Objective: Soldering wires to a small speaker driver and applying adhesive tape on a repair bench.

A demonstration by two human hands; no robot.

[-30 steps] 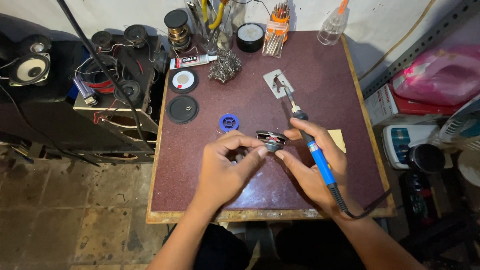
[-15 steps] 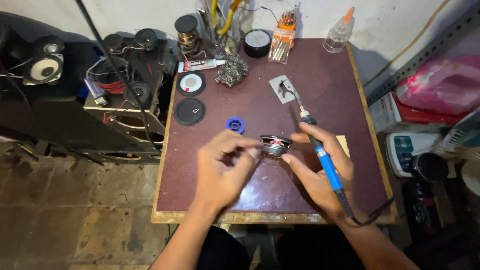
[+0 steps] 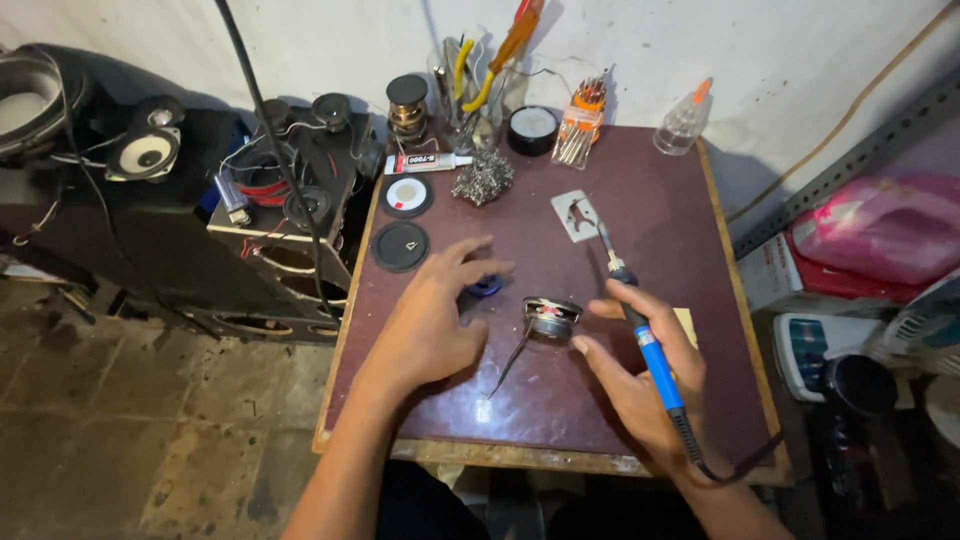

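Soldering under way at a maroon tabletop: right hand gripping a blue-handled soldering iron, left hand spread empty, small speaker driver lying between, steadying likely needed next.

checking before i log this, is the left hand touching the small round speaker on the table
Apart. The head view shows bare maroon table between the left hand and the small speaker.

- The blue spool shows only a sliver; the left hand covers most of it.
- The soldering iron has its cord running behind the right hand.
- The big speaker, well left of both hands, is cut off by the edge.
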